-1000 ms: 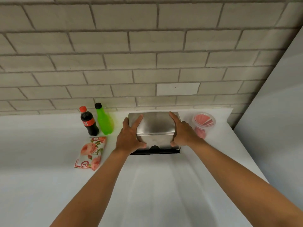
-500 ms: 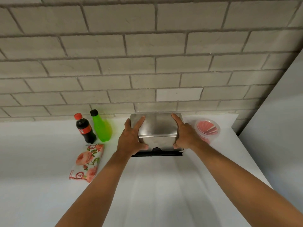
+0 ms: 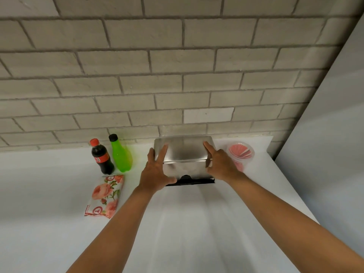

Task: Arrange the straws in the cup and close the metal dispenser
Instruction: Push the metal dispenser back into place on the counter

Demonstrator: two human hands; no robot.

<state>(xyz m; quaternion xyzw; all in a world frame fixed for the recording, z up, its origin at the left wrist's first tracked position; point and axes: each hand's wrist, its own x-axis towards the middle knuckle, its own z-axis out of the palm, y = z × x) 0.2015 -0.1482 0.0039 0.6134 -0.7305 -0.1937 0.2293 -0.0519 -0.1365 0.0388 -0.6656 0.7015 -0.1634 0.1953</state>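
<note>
Both hands clasp the metal dispenser from its two sides: the left hand lies flat on the left face with fingers spread up onto the lid, the right hand presses the right face, thumb at the lid's seam. Neither is closed round anything; they squeeze the box between them. The dispenser stands at the back of the white counter, against the brick wall. The lid looks down, though the seam is too dim to be sure it is seated, so this seems the closing step; next would be a firm downward press. The cup, just right of the dispenser, holds pink straws. A cola bottle, green bottle and flowered packet lie well left, obstructing nothing.
</note>
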